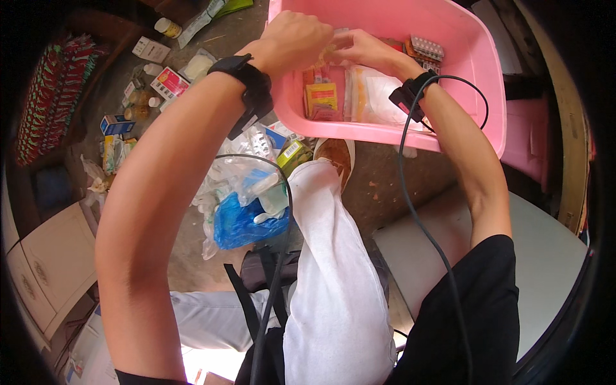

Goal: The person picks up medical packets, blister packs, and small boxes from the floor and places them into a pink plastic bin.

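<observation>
Both my hands are over the left part of a pink plastic tub point(385, 133). My left hand point(296, 37) is closed, its knuckles up and its fingertips hidden. Close beside it, my right hand point(367, 52) reaches leftward with bent fingers closed together. Something pale and yellowish shows between the hands, too small and blurred to name. Inside the tub, below the hands, are yellow and red packets point(321, 96) and a clear plastic bag point(375, 96) with white contents. Blister packs of pills point(426, 49) lean against the tub's far right side.
On the floor at left lie medicine boxes point(170, 83), small bottles point(168, 27) and a blue box point(117, 124). A blue plastic bag point(247, 221) and crumpled clear bags lie near my leg. A dark cable point(417, 218) runs from my right wrist. A grey seat point(532, 256) stands at right.
</observation>
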The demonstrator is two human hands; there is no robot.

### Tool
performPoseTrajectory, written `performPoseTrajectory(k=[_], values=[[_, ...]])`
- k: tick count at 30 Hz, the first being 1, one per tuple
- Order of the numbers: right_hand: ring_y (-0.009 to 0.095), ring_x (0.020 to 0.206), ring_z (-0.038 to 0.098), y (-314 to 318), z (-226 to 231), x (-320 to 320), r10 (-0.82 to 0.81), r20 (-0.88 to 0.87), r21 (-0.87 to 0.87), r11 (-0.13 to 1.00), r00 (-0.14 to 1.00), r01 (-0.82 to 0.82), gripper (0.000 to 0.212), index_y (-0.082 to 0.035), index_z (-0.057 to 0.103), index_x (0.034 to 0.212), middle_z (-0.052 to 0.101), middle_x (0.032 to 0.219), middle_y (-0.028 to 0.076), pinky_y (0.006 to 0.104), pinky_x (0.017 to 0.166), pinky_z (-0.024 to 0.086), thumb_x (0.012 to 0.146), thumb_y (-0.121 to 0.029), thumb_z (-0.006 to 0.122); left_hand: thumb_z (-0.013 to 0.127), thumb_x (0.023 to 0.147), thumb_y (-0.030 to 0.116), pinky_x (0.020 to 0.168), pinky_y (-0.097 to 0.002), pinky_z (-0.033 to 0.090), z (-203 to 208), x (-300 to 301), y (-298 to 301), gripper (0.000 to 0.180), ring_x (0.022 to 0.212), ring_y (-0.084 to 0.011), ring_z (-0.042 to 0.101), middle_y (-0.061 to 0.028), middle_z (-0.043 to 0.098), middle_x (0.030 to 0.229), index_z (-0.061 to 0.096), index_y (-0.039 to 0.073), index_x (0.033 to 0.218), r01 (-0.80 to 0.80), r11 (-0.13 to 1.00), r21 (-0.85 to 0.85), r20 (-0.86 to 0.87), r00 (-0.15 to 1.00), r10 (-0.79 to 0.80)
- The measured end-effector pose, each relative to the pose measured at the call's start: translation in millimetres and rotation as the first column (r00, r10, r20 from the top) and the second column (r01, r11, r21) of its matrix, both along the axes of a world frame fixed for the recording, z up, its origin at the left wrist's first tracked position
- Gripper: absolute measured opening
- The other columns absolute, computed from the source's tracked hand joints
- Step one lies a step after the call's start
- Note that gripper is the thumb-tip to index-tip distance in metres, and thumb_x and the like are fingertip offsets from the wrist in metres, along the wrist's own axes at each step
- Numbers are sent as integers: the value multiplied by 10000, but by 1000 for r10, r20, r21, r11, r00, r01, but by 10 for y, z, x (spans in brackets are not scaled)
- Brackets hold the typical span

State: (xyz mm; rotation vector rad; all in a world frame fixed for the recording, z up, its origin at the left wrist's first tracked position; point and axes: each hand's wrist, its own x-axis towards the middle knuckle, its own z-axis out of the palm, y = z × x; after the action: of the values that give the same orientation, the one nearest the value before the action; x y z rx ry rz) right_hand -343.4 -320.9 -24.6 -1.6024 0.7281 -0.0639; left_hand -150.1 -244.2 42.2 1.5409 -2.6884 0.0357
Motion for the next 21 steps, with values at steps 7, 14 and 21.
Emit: performPoseTrajectory(k=[7,14,21], values=[[84,847,615,-169,-136,-4,-83,21,-66,994,996,84,297,-41,697,1143,676,973,-6,274,698,471,923,-241,699,700,800,219,698,-416,562,78,-75,3,155,784,-308,726,-159,722,794,742,77,847,-88,990,115,80,994,79],[111,717,563,-740,-451,113,-255,-181,-323,928,950,187,280,13,698,1075,662,910,32,294,608,447,896,-202,698,663,809,149,742,-428,545,348,141,124,148,810,-349,692,-185,703,822,714,37,891,-128,975,-181,-365,929,54],[256,810,719,-622,-666,417,-381,-384,6,910,841,415,235,71,661,1058,707,971,149,360,732,627,904,-106,664,568,928,57,841,-312,533,141,980,913,184,934,-180,711,-118,736,978,700,0,1044,-471,873,127,-640,633,436]])
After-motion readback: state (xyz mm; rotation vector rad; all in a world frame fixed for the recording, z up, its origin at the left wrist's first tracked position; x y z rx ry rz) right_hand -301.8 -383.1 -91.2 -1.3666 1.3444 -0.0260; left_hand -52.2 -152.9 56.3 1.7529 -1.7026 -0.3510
